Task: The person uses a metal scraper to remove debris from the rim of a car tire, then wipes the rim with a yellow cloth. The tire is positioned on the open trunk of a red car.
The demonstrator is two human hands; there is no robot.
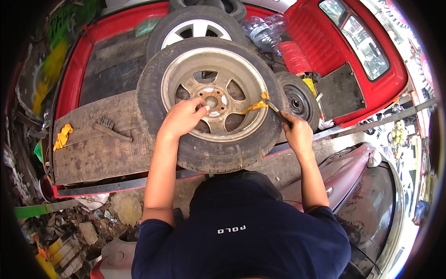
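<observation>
A worn tyre on a dusty alloy wheel (211, 100) lies flat on a wooden board (93, 149) in a red truck bed. My left hand (183, 116) rests on the wheel's spokes beside the hub, fingers curled against the metal. My right hand (297, 132) grips a thin dark tool (276, 111) whose tip reaches the wheel's right rim, where a yellow rag (255, 106) hangs over the edge.
A wire brush (111, 129) and a yellow rag (62, 136) lie on the board at left. Behind stand a second wheel (193, 25), a small black wheel (299, 100) and plastic bottles (265, 32). Rubble lies on the ground lower left.
</observation>
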